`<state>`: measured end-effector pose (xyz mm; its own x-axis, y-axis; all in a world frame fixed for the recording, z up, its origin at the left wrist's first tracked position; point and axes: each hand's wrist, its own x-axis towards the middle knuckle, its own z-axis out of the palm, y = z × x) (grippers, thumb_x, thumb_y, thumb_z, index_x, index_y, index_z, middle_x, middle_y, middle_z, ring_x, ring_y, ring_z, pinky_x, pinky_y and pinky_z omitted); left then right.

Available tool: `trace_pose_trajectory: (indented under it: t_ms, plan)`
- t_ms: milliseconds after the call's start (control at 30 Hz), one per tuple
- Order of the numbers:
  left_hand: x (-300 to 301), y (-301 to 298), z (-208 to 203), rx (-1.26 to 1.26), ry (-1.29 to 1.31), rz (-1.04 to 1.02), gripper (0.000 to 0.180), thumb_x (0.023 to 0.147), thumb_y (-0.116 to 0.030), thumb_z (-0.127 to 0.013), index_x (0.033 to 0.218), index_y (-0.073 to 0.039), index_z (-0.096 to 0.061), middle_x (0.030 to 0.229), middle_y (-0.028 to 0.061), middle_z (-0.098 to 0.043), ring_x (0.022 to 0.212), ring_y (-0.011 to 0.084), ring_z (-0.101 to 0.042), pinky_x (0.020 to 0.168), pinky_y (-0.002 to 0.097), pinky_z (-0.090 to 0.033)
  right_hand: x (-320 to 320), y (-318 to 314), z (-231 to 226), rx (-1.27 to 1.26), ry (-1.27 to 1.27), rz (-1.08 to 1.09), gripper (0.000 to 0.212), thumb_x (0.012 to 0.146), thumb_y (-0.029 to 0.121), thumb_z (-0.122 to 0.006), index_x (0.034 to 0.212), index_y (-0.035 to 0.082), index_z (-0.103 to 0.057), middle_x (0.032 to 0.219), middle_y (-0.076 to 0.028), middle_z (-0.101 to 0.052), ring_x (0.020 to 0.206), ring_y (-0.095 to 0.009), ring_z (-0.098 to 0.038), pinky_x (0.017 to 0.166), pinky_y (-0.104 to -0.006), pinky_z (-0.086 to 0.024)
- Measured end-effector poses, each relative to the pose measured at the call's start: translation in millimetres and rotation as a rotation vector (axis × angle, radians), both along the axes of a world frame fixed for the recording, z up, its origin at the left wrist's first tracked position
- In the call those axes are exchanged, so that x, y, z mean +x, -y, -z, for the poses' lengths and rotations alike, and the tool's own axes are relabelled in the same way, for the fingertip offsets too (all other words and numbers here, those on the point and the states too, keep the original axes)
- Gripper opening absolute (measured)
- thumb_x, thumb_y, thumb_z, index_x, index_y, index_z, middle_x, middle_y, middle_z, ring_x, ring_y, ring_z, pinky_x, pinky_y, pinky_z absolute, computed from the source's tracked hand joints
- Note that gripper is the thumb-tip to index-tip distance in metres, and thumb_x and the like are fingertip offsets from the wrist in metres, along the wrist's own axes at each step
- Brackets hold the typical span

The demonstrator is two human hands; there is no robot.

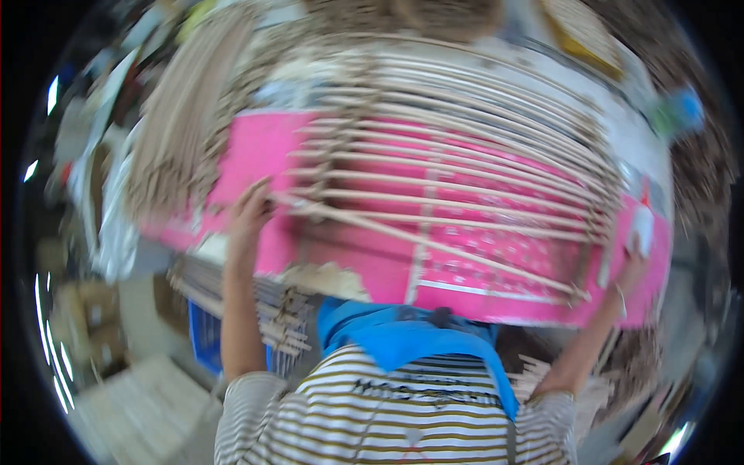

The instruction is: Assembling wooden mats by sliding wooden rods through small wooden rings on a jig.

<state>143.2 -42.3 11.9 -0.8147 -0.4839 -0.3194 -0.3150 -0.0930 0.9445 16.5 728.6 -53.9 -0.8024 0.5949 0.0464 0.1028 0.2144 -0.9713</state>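
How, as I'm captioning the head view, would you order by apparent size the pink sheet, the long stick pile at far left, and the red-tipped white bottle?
Largest to smallest, as they look:
1. Pink sheet, though partly covered
2. Long stick pile
3. Red-tipped white bottle, at the right hand

1. I have the left hand [249,208] at the near end of a slanted stick [434,242]; blur hides whether they touch.
2. My right hand [634,267] grips a white bottle [642,226] with a red tip.
3. Beyond the slanted stick, I see a row of pale sticks [372,179] lying across the pink-covered surface [260,147].
4. Left of them lies a thick stick bundle [186,108].
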Motion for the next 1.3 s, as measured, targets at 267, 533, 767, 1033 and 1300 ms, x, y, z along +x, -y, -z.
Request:
trace_pose_trajectory:
  t_ms: [267, 533, 767, 1033, 1300]
  plan:
    - [-17.4, -17.9, 7.7, 0.176, -0.097, 0.034, 0.035, 0.105, -0.022, -0.066, 0.134, -0.004, -0.069, 0.09, -0.0047, -0.068, 0.08, 0.0046, -0.065, 0.074, 0.0216, -0.054, 45.1, 270.7, -107.7, 0.094, 0.003, -0.777, 0.067, 0.08, 0.011, -0.079, 0.142, 0.003, -0.057, 0.138, -0.01, -0.059, 0.126, -0.023, -0.06, 0.106, -0.0376, -0.05]
    - [-7.9, -13.7, 11.0, 0.201, -0.133, 0.056, 0.035, 0.106, -0.021, -0.064, 0.136, -0.003, -0.067, 0.095, -0.0032, -0.068, 0.082, 0.0041, -0.063, 0.075, 0.0205, -0.053, 42.6, 401.5, -111.3, 0.225, -0.124, -1.138, 0.059, 0.076, 0.012, -0.088, 0.13, 0.006, -0.063, 0.125, -0.014, -0.067, 0.114, -0.027, -0.067, 0.096, -0.0388, -0.054]
    - [-4.4, -15.8, 12.5, 0.217, -0.145, 0.04, 0.035, 0.106, -0.02, -0.064, 0.136, -0.003, -0.068, 0.095, -0.0038, -0.068, 0.083, 0.0047, -0.062, 0.075, 0.0217, -0.052, 38.7, 420.0, -110.1, 0.361, -0.164, -1.173, 0.055, 0.077, 0.017, -0.087, 0.127, 0.007, -0.065, 0.121, -0.015, -0.069, 0.111, -0.029, -0.068, 0.089, -0.0392, -0.056]
    - [-1.9, -17.3, 14.0, 0.23, -0.146, 0.034, 0.035, 0.105, -0.021, -0.065, 0.136, -0.004, -0.068, 0.096, -0.0037, -0.068, 0.083, 0.0049, -0.062, 0.076, 0.0224, -0.051, 39.9, 422.3, -106.6, 0.302, -0.097, -1.16, 0.054, 0.079, 0.019, -0.086, 0.127, 0.006, -0.065, 0.121, -0.014, -0.069, 0.107, -0.028, -0.07, 0.087, -0.0377, -0.056]
    - [-2.6, -17.7, 13.8, 0.236, -0.168, 0.024, 0.034, 0.105, -0.02, -0.066, 0.134, -0.003, -0.069, 0.094, -0.0036, -0.07, 0.082, 0.005, -0.063, 0.074, 0.0227, -0.052, 41.0, 426.0, -100.1, 0.274, -0.108, -1.147, 0.05, 0.081, 0.018, -0.086, 0.125, 0.004, -0.066, 0.115, -0.013, -0.07, 0.1, -0.025, -0.071, 0.083, -0.035, -0.056]
